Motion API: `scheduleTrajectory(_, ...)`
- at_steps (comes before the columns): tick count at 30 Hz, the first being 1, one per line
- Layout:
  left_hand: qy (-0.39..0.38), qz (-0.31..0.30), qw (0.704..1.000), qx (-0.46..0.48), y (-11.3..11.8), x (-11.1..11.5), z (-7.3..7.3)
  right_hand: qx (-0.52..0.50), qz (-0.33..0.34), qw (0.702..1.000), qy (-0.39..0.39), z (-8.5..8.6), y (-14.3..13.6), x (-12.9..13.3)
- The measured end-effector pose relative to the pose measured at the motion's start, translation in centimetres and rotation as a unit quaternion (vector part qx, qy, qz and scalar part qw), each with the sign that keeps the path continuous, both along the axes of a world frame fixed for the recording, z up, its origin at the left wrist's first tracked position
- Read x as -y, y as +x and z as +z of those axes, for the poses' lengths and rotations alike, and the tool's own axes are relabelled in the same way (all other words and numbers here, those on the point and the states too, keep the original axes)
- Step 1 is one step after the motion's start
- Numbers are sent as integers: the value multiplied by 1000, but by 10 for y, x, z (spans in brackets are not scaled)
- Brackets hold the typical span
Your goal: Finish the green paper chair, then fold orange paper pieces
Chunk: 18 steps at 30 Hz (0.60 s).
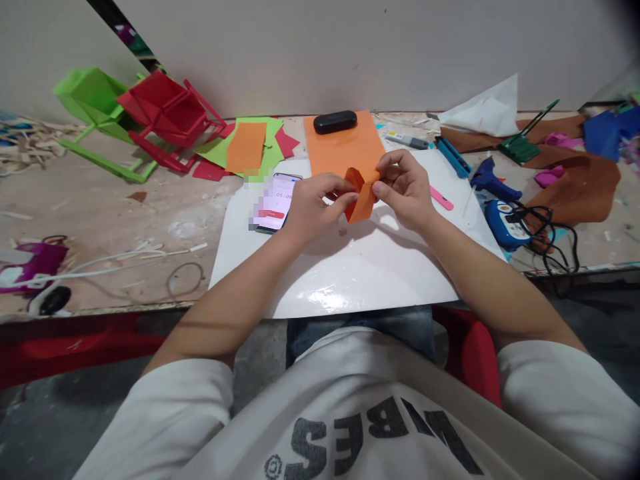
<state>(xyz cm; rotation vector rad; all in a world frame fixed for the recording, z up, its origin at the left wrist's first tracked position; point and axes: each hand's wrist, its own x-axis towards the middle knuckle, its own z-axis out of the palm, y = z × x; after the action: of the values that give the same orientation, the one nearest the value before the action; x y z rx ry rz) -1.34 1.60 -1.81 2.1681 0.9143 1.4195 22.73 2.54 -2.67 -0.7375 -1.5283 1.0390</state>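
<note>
A piece of folded orange paper (361,208) is held up between my two hands, above the white board (350,287). My left hand (320,203) pinches its left edge between thumb and fingers. On the other side, my right hand (406,189) grips the upper right part with thumb and forefinger. The paper bends into an open, angular shape, and its far side is partly hidden by my fingers. Beside my left hand lies a phone (277,200) with a lit timer screen. A flat orange sheet (323,152) lies behind my hands, with a black case (335,122) on it.
Green (95,100) and red paper rocking chairs (165,110) stand at the left back, near green and orange sheets (245,150). A grey cutter (407,140), a pink cutter (441,198), a blue glue gun (493,179) and a cabled blue device (507,227) lie right. A purple glue gun (35,267) sits left.
</note>
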Motion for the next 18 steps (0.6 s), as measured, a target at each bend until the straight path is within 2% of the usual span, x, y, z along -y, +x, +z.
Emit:
scheduleTrajectory(6,6,36,999,-1,-4,-4,-1,23,-7,1000,7,3,2,-2)
scheduleTrajectory(13,3,29,1000,4,-4,-4,-1,7,-19,1000,17,6,0,1)
scheduleTrajectory(18,3,24,1000,-5,-4,-2,2,-9,-24,1000,-10,5,-1,1)
